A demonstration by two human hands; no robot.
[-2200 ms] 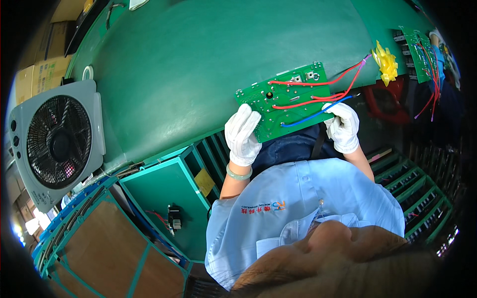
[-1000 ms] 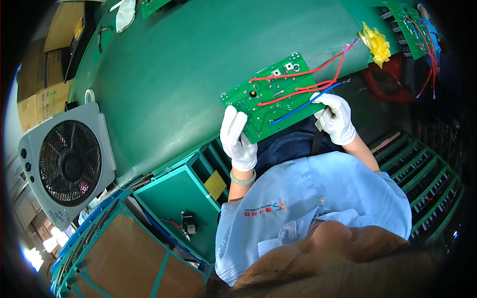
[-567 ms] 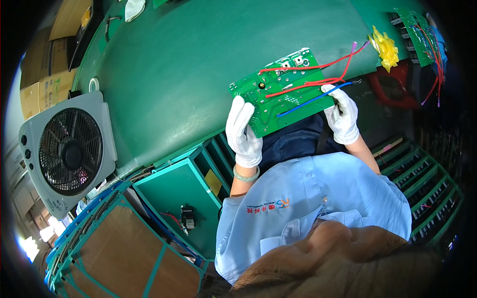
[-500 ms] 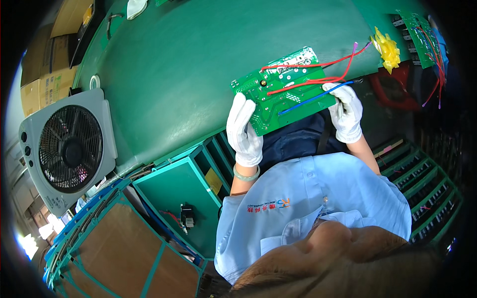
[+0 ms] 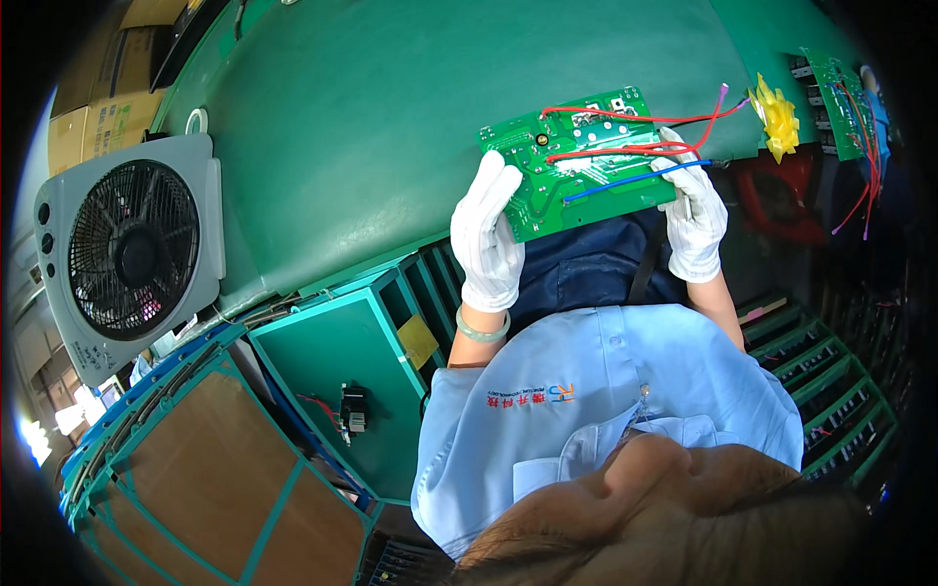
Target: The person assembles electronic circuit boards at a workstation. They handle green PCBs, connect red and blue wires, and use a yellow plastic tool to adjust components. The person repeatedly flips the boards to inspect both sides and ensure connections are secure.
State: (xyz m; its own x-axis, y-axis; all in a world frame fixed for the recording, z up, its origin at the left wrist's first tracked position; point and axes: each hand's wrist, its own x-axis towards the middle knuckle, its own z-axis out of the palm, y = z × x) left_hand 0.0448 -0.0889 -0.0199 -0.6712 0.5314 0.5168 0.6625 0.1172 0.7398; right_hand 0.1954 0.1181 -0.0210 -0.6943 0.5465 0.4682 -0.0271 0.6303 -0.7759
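Observation:
A green circuit board [image 5: 537, 200] is held up in front of me, solder side showing, just over the near edge of the bench. My left hand [image 5: 487, 234], in a white glove, grips its left edge. On the opposite edge my right hand [image 5: 696, 220], gloved too, is closed with its fingers reaching behind and along the board. Two red wires [image 5: 625, 152] and a blue wire [image 5: 635, 180] run from the board out past my right hand. The board's underside is hidden from view.
The green bench top [image 5: 391, 127] spreads beyond the board. A grey box fan [image 5: 137, 254] stands at left, near cardboard boxes [image 5: 117, 122]. To the right are a yellow bundle [image 5: 777, 117] and another wired circuit board [image 5: 838, 107]. A slotted green rack [image 5: 831, 391] stands at lower right.
The board has shifted slightly right and is tilted differently. My right-hand fingers now reach farther up its right edge. The whole view has moved a little.

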